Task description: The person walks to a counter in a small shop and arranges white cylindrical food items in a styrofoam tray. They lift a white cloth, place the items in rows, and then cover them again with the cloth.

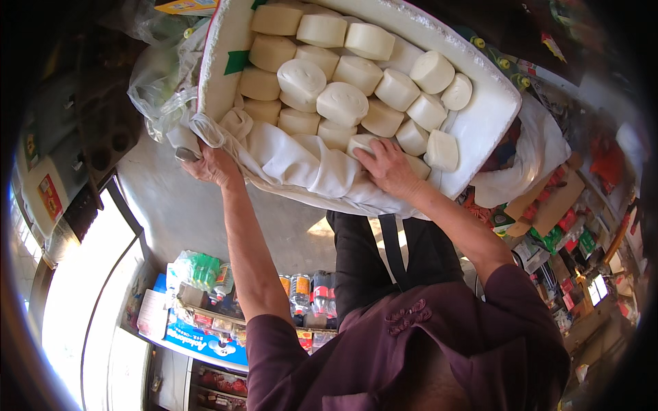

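Note:
Before me is a white foam box [478,123] holding several pale steamed buns [342,104], stacked in rows at the left and looser at the right. A white cloth [298,159] is gathered along the box's near side. My right hand [388,167] reaches over this cloth, its fingers on a steamed bun [360,141] in the nearest row; the hand covers part of that bun. My left hand [213,164] is closed at the box's near left corner, on the bunched cloth. Beside its fingers is a small shiny grey object [186,153], whose kind I cannot tell.
Clear plastic bags [154,97] hang against the box's left side. At the right are a white plastic bag [545,138] and an open cardboard box [555,205]. Bottles [299,290] stand on a shelf to the lower left, near a bright doorway [77,303].

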{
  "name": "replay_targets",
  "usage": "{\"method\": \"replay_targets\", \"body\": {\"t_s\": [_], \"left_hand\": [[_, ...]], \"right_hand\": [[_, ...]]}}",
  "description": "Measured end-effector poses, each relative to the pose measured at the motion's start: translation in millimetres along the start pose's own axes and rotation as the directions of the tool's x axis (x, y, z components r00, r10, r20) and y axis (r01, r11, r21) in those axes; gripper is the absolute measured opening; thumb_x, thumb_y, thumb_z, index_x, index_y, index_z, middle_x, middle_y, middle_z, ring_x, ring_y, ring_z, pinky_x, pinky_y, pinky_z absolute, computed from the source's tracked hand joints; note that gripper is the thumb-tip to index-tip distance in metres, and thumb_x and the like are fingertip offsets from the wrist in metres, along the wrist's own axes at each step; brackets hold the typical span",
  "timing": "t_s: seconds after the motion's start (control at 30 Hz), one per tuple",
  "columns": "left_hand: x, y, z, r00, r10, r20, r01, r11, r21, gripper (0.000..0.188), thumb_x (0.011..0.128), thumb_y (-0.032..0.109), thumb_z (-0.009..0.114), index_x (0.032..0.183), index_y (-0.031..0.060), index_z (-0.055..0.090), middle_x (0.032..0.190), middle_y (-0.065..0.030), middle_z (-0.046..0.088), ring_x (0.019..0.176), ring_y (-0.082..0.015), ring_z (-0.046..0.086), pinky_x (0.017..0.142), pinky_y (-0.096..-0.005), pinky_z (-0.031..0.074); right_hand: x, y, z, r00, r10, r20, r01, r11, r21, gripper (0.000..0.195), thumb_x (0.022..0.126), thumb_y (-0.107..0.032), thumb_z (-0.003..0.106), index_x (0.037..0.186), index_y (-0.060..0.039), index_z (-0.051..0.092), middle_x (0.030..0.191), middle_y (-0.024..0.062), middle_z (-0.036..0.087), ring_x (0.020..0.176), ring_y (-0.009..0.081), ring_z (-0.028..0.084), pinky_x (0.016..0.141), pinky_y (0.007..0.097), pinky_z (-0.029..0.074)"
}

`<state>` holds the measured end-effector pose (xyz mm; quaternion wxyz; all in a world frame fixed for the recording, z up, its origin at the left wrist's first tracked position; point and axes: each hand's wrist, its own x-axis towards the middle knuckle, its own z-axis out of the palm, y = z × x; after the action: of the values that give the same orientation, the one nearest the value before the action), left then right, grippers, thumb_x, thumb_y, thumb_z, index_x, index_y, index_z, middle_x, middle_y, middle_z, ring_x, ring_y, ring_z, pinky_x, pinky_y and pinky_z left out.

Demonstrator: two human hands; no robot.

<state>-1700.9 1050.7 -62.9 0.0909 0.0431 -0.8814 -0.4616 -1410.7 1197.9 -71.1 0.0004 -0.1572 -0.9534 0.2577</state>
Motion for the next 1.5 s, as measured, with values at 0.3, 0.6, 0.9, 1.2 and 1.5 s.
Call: {"method": "replay_targets", "body": {"t_s": [0.3, 0.6, 0.9, 1.2, 1.5], "left_hand": [[4, -13, -2, 0.996, 0.081, -0.025, -0.079, 0.995, 0.063, 0.026, 0.073, 0.017, 0.067, 0.090, -0.0001, 0.056, 0.088, -0.0082, 0.056, 0.085, -0.0238, 0.052, 0.077, -0.0350, 0.040], [5, -17, 0, 0.993, 0.109, -0.054, -0.107, 0.994, 0.030, 0.034, 0.071, 0.023, 0.069, 0.090, -0.0029, 0.057, 0.085, -0.0094, 0.061, 0.074, -0.0206, 0.057, 0.068, -0.0333, 0.046], [4, -14, -1, 0.992, 0.108, -0.070, -0.105, 0.993, 0.049, 0.037, 0.070, 0.028, 0.071, 0.085, -0.0026, 0.057, 0.083, -0.0095, 0.061, 0.076, -0.0213, 0.058, 0.069, -0.0336, 0.046], [3, -11, 1, 0.997, 0.046, -0.066, -0.045, 0.999, 0.017, 0.037, 0.070, 0.027, 0.070, 0.086, -0.0036, 0.057, 0.084, -0.0107, 0.061, 0.077, -0.0239, 0.057, 0.070, -0.0342, 0.045], [1, -3, 1, 1.000, 0.012, -0.024, -0.013, 0.999, -0.035, 0.035, 0.071, 0.023, 0.070, 0.092, -0.0015, 0.057, 0.088, -0.0089, 0.058, 0.083, -0.0214, 0.055, 0.074, -0.0340, 0.044]], "right_hand": [[-6, -7, 11, 0.975, 0.111, 0.191, -0.065, 0.971, -0.229, 0.018, 0.070, -0.010, 0.051, 0.088, -0.0070, 0.051, 0.082, 0.0119, 0.044, 0.080, 0.0253, 0.050, 0.065, 0.0330, 0.044], [2, 3, 18, 0.992, 0.049, 0.115, -0.030, 0.986, -0.161, 0.019, 0.069, -0.008, 0.052, 0.087, -0.0036, 0.052, 0.082, 0.0140, 0.045, 0.078, 0.0275, 0.050, 0.064, 0.0328, 0.047], [4, 13, -6, 0.958, 0.144, 0.248, -0.152, 0.988, 0.017, 0.042, 0.069, -0.012, 0.062, 0.109, -0.0052, 0.050, 0.093, 0.0112, 0.046, 0.086, 0.0272, 0.050, 0.070, 0.0357, 0.044], [45, 35, 2, 0.960, 0.262, 0.099, -0.241, 0.953, -0.184, 0.041, 0.068, -0.018, 0.065, 0.102, -0.0015, 0.051, 0.087, 0.0101, 0.047, 0.083, 0.0266, 0.047, 0.070, 0.0351, 0.044], [35, 67, 3, 0.982, 0.169, 0.081, -0.182, 0.963, 0.200, 0.016, 0.069, -0.008, 0.055, 0.084, -0.0042, 0.053, 0.083, 0.0104, 0.046, 0.083, 0.0284, 0.047, 0.068, 0.0375, 0.043]]}}
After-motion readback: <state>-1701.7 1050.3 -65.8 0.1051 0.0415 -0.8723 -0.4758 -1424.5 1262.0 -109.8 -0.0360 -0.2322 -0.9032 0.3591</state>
